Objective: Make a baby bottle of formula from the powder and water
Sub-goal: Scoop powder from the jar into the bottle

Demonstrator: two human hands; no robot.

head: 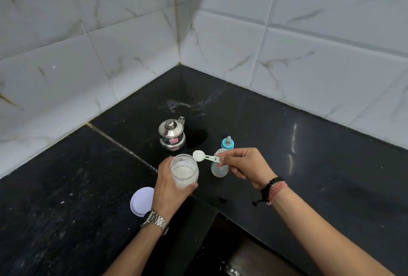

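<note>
My left hand [170, 185] grips an open clear jar [184, 171] holding white formula powder, just above the black counter. My right hand [247, 166] pinches the handle of a pale green scoop [206, 157]; its bowl is heaped with white powder and hovers over the jar's far rim. Behind the scoop handle stands an open clear baby bottle [217, 168], partly hidden by my right fingers. The bottle's blue teat cap [227, 142] stands just beyond it. A small steel lidded pot [171, 135] with a handle sits further back.
The jar's white round lid [141, 201] lies on the counter left of my left wrist. The black stone counter [309, 154] runs into a tiled corner. Its front edge drops away between my forearms. Wet marks show near the back corner.
</note>
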